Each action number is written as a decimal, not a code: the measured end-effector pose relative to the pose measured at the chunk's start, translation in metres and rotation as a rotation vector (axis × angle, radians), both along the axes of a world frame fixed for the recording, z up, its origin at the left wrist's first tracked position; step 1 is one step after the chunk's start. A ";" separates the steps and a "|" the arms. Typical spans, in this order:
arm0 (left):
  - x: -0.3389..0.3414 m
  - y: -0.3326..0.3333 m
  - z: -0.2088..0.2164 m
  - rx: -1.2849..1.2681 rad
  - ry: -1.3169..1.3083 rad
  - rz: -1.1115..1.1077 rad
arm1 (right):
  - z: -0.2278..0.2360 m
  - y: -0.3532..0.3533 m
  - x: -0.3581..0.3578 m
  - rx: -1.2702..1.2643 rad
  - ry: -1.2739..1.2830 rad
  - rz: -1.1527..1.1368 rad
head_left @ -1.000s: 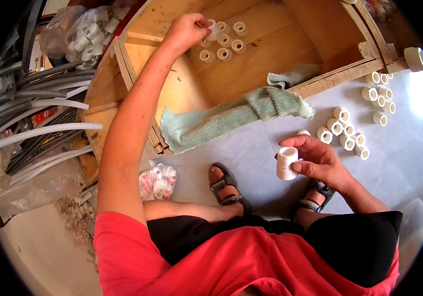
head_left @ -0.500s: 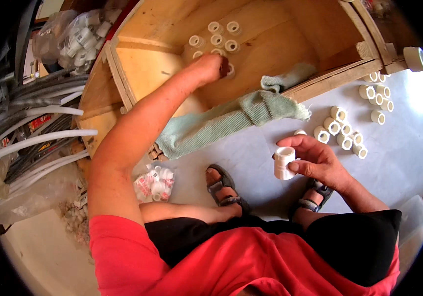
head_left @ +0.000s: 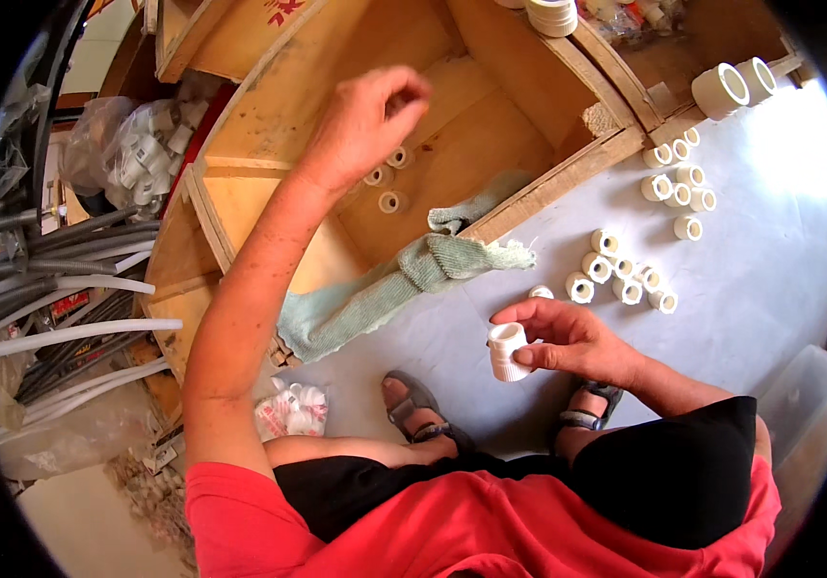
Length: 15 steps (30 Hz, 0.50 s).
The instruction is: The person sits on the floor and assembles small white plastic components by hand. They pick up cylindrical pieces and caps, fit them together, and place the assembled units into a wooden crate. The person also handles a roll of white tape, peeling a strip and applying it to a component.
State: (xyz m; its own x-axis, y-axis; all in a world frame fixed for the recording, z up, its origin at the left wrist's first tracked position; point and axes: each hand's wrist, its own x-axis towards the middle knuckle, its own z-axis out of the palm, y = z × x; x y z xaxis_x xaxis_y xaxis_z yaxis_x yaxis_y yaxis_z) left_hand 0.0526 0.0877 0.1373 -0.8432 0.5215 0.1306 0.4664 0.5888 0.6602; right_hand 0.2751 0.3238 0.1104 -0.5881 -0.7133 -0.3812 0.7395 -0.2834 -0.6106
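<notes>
My right hand (head_left: 577,342) grips a white plastic pipe fitting (head_left: 507,354) between thumb and fingers, its round opening facing up and its lower end ribbed. Over the wooden box (head_left: 491,96) at the far middle, my left hand (head_left: 370,120) is raised with its fingers curled. Motion smears those fingers, so whether they hold anything is unclear. Below that hand, several white fittings (head_left: 389,202) stand on the box floor, partly hidden by my wrist. A green ribbed cloth (head_left: 385,289) hangs over the box's near edge.
Several white fittings (head_left: 621,275) stand in groups on the grey floor at right. Larger white fittings (head_left: 720,91) sit by a second wooden compartment. Grey and white pipes (head_left: 76,328) jut in from the left. A bag of fittings (head_left: 293,409) lies beside my leg.
My left hand has lifted up and away from the fittings in the box. My right hand still grips its fitting. The whole view has shifted, showing more of the box's far side.
</notes>
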 end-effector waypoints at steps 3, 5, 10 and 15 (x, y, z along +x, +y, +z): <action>0.001 0.052 0.046 0.097 0.139 -0.046 | 0.000 0.005 0.001 -0.006 0.012 -0.005; 0.009 0.088 0.068 0.161 0.229 -0.068 | 0.000 0.007 0.001 -0.007 0.014 -0.008; -0.008 0.104 0.051 0.213 0.426 -0.162 | 0.001 0.012 0.005 -0.017 0.034 -0.020; -0.017 0.102 0.037 0.297 0.324 -0.089 | 0.003 0.017 0.007 -0.006 0.041 -0.020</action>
